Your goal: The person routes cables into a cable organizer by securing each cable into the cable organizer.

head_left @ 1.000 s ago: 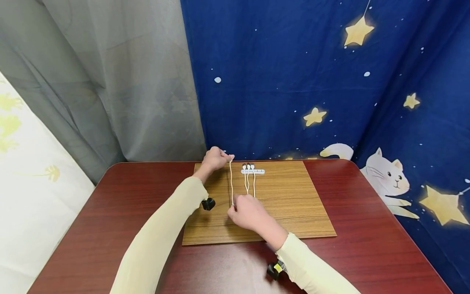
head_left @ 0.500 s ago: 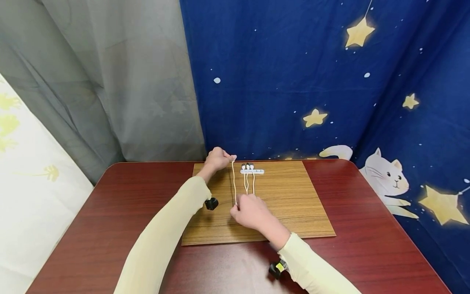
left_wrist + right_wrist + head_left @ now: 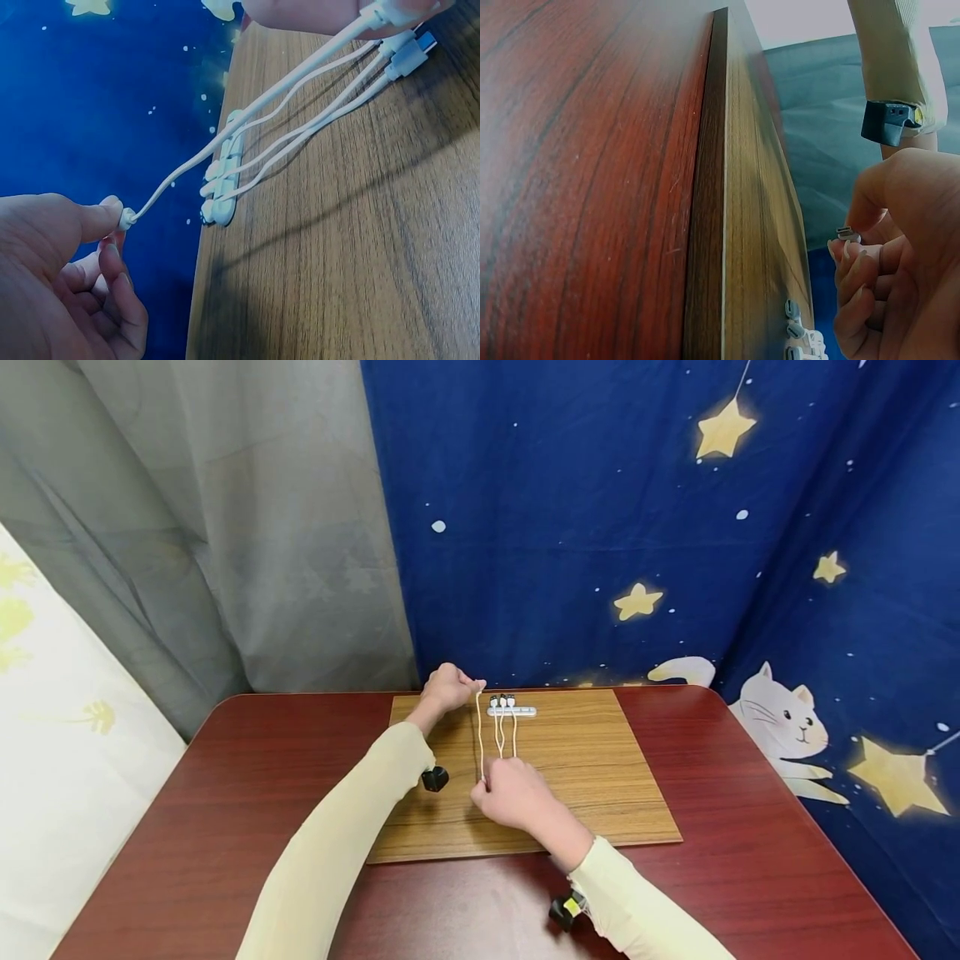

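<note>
A white charging cable (image 3: 480,735) stretches between my two hands, just left of a pale cable clip strip (image 3: 528,712). My left hand (image 3: 447,687) pinches its far end near the board's back edge. Closer in, my right hand (image 3: 513,795) holds the near end; a small metal plug (image 3: 846,233) pokes from its fingertips in the right wrist view. Three other white cables (image 3: 292,142) sit side by side in the strip. Their near plugs (image 3: 411,55) lie beneath my right hand, which hides them in the head view.
The strip sits near the back edge of a wood-grain board (image 3: 592,777) on a dark red table (image 3: 255,760). Behind hang a grey curtain (image 3: 300,527) and a blue starry curtain (image 3: 540,527). Black wrist cameras (image 3: 435,778) are strapped to both forearms.
Both hands have shifted slightly right with the cable, bringing it nearer the clip strip. Over the last half second they have stayed almost still. The grips look the same.
</note>
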Available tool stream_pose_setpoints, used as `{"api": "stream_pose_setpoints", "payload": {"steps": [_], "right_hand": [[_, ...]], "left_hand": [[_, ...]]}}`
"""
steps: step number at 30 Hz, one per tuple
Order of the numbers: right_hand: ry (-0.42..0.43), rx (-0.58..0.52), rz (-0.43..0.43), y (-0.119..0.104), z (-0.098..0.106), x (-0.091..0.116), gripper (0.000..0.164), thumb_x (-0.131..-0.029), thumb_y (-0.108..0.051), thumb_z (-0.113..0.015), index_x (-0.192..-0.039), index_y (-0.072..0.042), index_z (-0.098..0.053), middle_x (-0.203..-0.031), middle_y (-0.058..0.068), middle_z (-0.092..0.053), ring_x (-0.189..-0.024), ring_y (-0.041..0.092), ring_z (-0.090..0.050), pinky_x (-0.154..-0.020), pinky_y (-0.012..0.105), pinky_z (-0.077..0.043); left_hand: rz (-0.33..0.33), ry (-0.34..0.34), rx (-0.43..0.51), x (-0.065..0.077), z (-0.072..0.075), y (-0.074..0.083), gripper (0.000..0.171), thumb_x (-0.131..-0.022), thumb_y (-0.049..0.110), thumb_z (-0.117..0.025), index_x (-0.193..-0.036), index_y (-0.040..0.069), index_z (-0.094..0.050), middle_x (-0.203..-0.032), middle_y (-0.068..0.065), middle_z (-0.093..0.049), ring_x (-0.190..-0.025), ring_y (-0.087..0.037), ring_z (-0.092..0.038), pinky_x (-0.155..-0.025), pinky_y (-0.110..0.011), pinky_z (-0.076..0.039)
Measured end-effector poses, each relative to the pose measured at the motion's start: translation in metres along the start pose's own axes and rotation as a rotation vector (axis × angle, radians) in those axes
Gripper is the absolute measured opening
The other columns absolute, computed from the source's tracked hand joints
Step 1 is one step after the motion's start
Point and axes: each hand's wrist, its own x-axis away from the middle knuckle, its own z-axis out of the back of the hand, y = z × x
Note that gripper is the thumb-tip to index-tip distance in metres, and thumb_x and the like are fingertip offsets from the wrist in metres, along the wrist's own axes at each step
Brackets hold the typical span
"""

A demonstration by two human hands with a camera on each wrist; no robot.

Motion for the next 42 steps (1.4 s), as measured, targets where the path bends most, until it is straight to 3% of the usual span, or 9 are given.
{"api": "stream_pose_setpoints", "payload": {"steps": [10,29,42], "right_hand": [[0.025,0.013,-0.012,0.003,0.001,0.003,0.020,-0.084,-0.022,-0.062,-0.067,-0.018,-0.051,-0.058,-0.001,-0.048,-0.052,0.018,-0.049,-0.050,0.038,-0.041],[0.020,-0.014,-0.032,0.010,0.003,0.004,0.020,-0.083,-0.019,-0.063,-0.067,-0.018,-0.052,-0.057,-0.001,-0.048,-0.050,0.017,-0.047,-0.048,0.037,-0.040],[0.011,-0.005,-0.051,0.013,0.005,0.005,0.019,-0.082,-0.022,-0.062,-0.065,-0.019,-0.053,-0.059,-0.001,-0.050,-0.051,0.017,-0.048,-0.049,0.037,-0.041]], "left_hand": [[-0.023,0.008,-0.039,0.001,-0.007,0.006,0.034,-0.097,0.040,-0.070,-0.090,0.008,-0.080,-0.098,-0.005,-0.069,-0.087,-0.023,-0.060,-0.071,-0.035,-0.044],[-0.032,-0.015,-0.026,-0.006,-0.020,0.012,0.033,-0.097,0.038,-0.071,-0.092,0.007,-0.081,-0.090,-0.004,-0.068,-0.072,-0.021,-0.056,-0.059,-0.030,-0.039],[-0.060,-0.016,-0.022,-0.005,-0.026,0.012,0.035,-0.097,0.040,-0.070,-0.094,0.006,-0.081,-0.093,-0.005,-0.069,-0.084,-0.024,-0.059,-0.067,-0.031,-0.042]]}}
